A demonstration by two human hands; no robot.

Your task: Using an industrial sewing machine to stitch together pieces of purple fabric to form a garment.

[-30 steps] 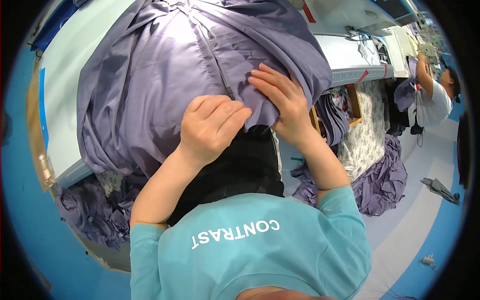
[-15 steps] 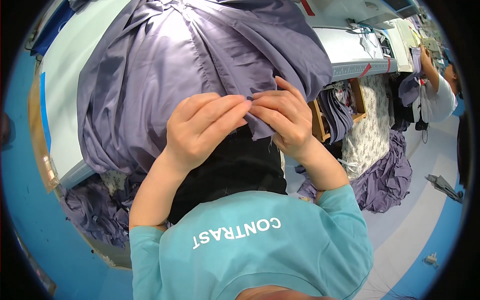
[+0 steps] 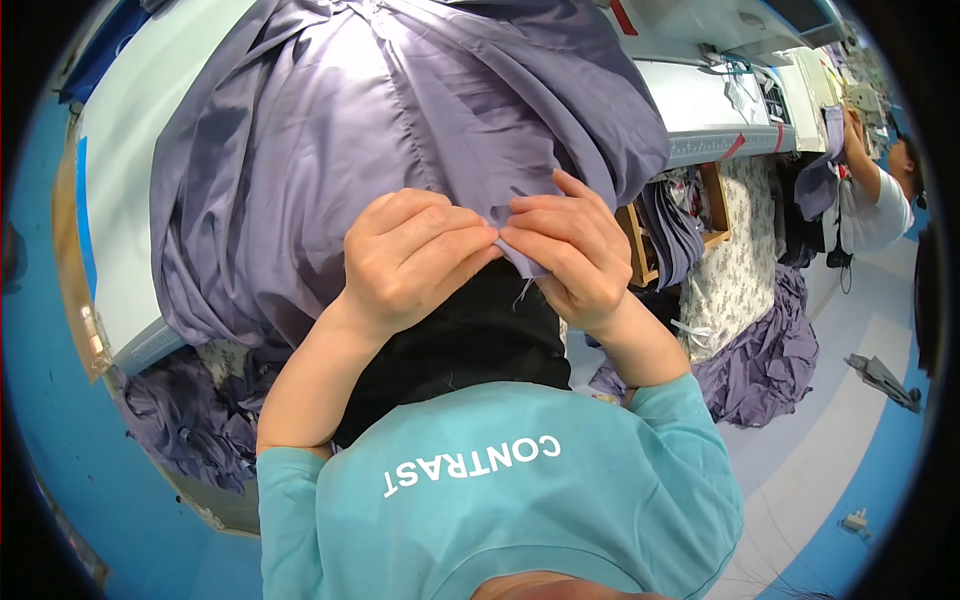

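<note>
A large piece of purple-grey fabric is draped over the table and hangs over its front edge toward my lap. Its near edge is pinched in my left hand, fingers closed on the cloth. My right hand grips the same edge just beside it, thumb and index finger together, the other fingers curled loosely. The two sets of fingertips nearly meet. A small folded corner with a loose thread sticks out below them. A seam runs down the cloth from the far side toward my hands.
The white table shows at left. A ruler-marked edge runs along the right. Below it stands a wooden drawer with purple strips beside it. Purple cloth heaps lie on both sides. Another person handles purple cloth at far right.
My hands have shifted slightly, the left one turning a little. The fabric edge between my fingertips is now folded over, and the hanging corner looks smaller. The seam shows more clearly.
</note>
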